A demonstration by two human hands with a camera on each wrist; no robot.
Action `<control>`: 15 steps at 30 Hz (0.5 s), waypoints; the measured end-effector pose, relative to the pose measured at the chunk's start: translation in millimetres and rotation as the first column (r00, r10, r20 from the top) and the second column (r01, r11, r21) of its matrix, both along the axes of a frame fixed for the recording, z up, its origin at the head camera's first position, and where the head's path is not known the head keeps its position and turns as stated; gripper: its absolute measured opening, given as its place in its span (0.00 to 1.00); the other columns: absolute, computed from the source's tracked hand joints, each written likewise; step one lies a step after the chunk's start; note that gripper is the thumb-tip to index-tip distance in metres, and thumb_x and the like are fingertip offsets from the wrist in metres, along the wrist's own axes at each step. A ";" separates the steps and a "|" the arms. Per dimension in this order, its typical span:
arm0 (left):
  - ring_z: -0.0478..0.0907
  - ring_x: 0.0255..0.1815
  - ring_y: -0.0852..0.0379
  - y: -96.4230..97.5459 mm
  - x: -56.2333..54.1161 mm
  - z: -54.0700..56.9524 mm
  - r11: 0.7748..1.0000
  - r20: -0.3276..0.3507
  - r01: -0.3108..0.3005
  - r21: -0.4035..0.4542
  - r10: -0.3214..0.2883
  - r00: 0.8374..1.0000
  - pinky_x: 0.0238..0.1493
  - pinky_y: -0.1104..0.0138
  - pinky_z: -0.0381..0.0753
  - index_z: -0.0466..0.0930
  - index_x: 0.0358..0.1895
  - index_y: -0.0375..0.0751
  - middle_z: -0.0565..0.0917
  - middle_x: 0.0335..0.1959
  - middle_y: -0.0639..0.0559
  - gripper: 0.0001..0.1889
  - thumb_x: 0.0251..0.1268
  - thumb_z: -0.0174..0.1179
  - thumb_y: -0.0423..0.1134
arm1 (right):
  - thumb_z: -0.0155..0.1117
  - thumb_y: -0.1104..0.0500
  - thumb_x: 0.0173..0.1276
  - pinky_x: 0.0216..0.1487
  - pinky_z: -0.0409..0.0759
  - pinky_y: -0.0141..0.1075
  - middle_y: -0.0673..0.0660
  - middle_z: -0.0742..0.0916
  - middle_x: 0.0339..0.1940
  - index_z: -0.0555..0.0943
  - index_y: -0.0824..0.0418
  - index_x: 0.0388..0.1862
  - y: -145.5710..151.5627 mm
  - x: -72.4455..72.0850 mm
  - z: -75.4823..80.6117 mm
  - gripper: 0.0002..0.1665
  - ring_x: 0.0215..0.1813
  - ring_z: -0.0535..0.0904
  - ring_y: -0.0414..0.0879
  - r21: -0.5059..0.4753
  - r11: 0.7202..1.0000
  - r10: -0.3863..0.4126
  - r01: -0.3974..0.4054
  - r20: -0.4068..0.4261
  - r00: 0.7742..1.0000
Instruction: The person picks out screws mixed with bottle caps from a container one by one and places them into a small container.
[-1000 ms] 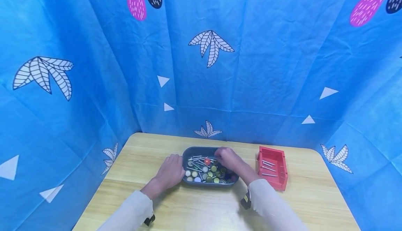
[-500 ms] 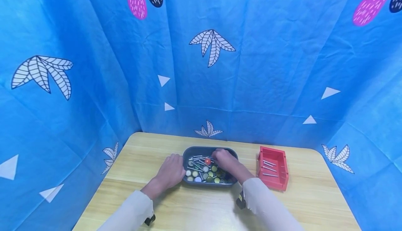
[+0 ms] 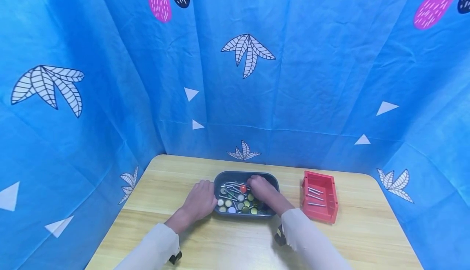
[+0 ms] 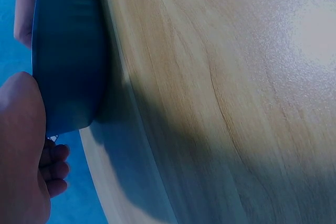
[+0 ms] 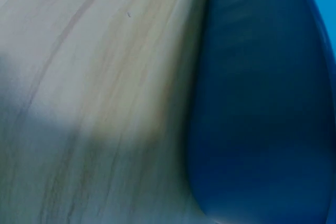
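A dark grey plastic bin (image 3: pixel 244 216) stands mid-table, holding several nails (image 3: pixel 228 197), round cap-like discs (image 3: pixel 228 202) and an orange-red ball (image 3: pixel 243 189). My left hand (image 3: pixel 200 200) grips the bin's left end; in the left wrist view its thumb (image 4: pixel 21 98) lies along the rim and the fingers bend below. My right hand (image 3: pixel 261 187) reaches over the right side into the bin, fingers pointing down among the contents. Its fingertips are hidden, and I cannot tell whether they hold something. The right wrist view shows mostly the bin's outer wall (image 5: pixel 257 103).
To the right of the dark bin stands a red bin (image 3: pixel 332 211) with several nails (image 3: pixel 315 197) lying in it. Both bins rest on a light wooden table (image 3: pixel 235 241). Blue patterned cloth (image 3: pixel 249 107) hangs behind the table and along its sides.
My right hand has shifted slightly left and lower into the dark bin, then nearly stopped. My left hand keeps its place on the bin's end.
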State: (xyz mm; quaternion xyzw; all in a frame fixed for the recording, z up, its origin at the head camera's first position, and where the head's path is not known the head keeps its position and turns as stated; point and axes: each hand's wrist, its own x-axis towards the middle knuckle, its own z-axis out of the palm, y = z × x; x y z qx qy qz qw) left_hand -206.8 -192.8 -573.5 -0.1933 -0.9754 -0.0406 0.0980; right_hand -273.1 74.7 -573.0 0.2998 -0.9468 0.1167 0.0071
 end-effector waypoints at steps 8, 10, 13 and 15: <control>0.63 0.36 0.54 0.4 0.5 0.2 1.000 -0.016 0.006 0.001 -0.006 1.000 0.43 0.61 0.69 0.76 0.45 0.35 0.71 0.33 0.51 0.13 0.67 0.54 0.43 | 0.64 0.70 0.60 0.41 0.84 0.40 0.56 0.84 0.34 0.87 0.64 0.41 -5.2 0.8 -6.4 0.11 0.36 0.80 0.47 0.028 0.998 -0.050 0.051 -0.034 0.998; 0.63 0.36 0.54 0.5 0.3 -0.2 1.000 -0.016 0.006 0.003 -0.006 1.000 0.43 0.61 0.69 0.76 0.45 0.35 0.71 0.33 0.51 0.13 0.67 0.55 0.43 | 0.64 0.69 0.61 0.40 0.84 0.40 0.56 0.84 0.33 0.87 0.64 0.41 -5.7 0.3 -7.8 0.10 0.36 0.80 0.47 0.037 0.997 -0.063 0.064 -0.030 0.998; 0.63 0.36 0.54 0.4 0.0 -0.9 1.000 -0.018 0.008 0.005 -0.008 1.000 0.43 0.61 0.70 0.76 0.45 0.36 0.71 0.33 0.50 0.13 0.67 0.55 0.42 | 0.64 0.69 0.62 0.39 0.84 0.40 0.57 0.84 0.33 0.87 0.64 0.41 -5.8 0.1 -8.2 0.09 0.34 0.79 0.46 0.041 0.996 -0.076 0.077 -0.017 0.997; 0.63 0.36 0.54 0.2 0.0 -1.0 1.000 -0.016 0.009 0.000 -0.009 1.000 0.43 0.62 0.70 0.76 0.45 0.35 0.71 0.33 0.50 0.13 0.67 0.56 0.42 | 0.64 0.68 0.63 0.39 0.84 0.39 0.56 0.84 0.32 0.87 0.64 0.41 -5.2 -0.1 -7.5 0.09 0.34 0.79 0.46 0.034 0.996 -0.083 0.084 -0.012 0.996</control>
